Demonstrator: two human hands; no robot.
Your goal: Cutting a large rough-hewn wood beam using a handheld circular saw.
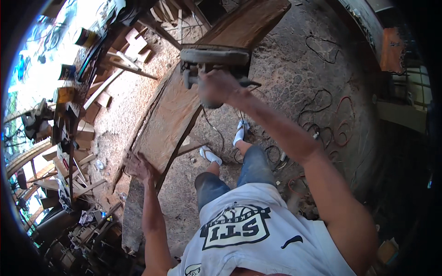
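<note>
A long, thick wooden slab [159,119] runs slantwise from the lower left to the top of the head view, its surface rough and brown. My right hand [218,87] is wrapped round the handle of a dusty grey circular saw [214,56], which sits over the slab's far half. The saw's blade is hidden from here. Fingers apart, my left hand [139,166] rests at the slab's near left end and holds nothing. A dark cord [214,126] hangs below the saw.
Wood offcuts [138,43] and sawdust lie left of the slab. Tins [64,94] and clutter stand at the far left. Black cables [317,103] and an orange cord [343,119] coil on the floor to the right. My feet [212,155] are beside the slab.
</note>
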